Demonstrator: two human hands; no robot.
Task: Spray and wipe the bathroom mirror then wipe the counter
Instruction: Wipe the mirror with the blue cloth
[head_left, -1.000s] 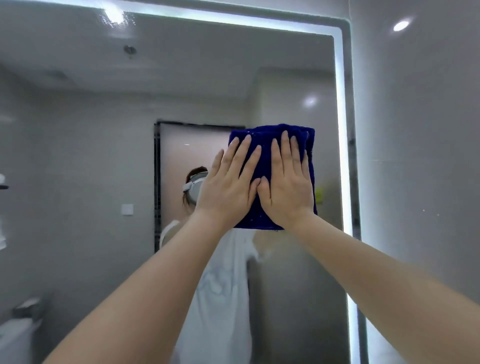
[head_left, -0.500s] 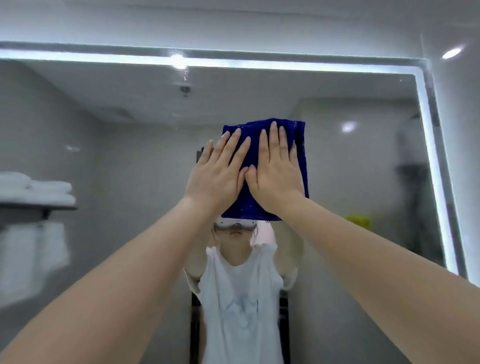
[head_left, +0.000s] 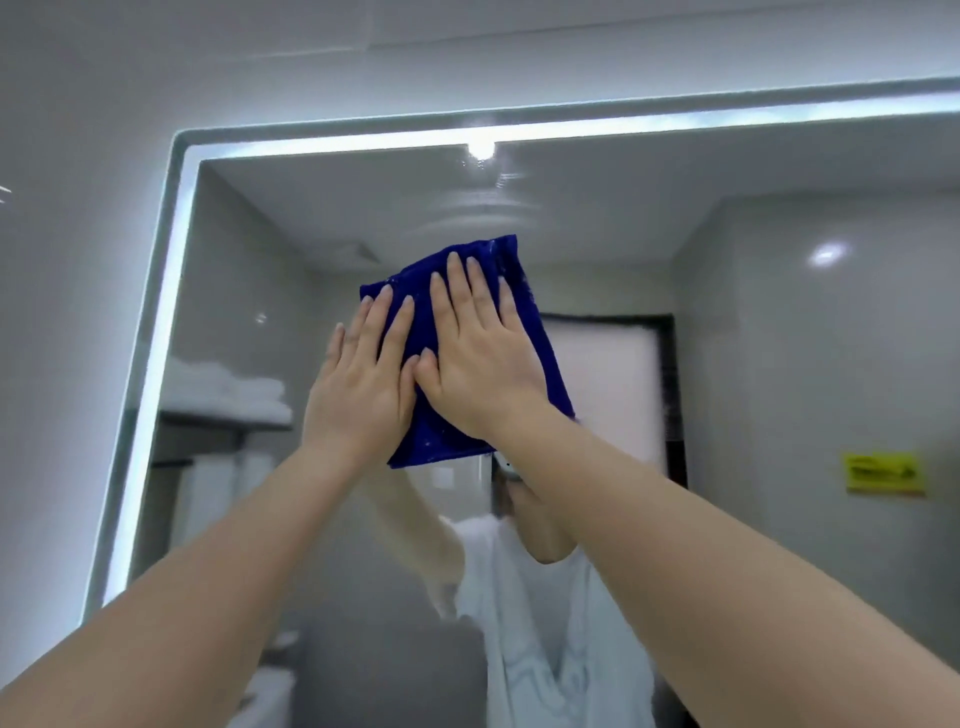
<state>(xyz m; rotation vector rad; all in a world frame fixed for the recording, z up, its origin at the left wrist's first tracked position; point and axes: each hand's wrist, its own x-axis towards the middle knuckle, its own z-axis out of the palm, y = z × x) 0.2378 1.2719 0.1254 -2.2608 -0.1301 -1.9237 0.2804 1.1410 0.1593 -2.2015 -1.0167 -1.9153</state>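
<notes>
Blue cloth (head_left: 457, 332) is lying flat on the mirror (head_left: 753, 364), with the left hand (head_left: 363, 384) and right hand (head_left: 483, 358) pressing it side by side, fingers straight and spread, gripping nothing. Wet streaks (head_left: 483, 208) are showing just above the cloth, a lit strip (head_left: 332, 143) further up, and a yellow sign (head_left: 883, 472) reflected well right.

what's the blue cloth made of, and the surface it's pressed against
Blue cloth: probably microfibre or terry, matte, judging by its fuzzy nap and pale lint specks. Mirror: glass, glossy; it reflects the room and shows curved wipe streaks above the cloth.
</notes>
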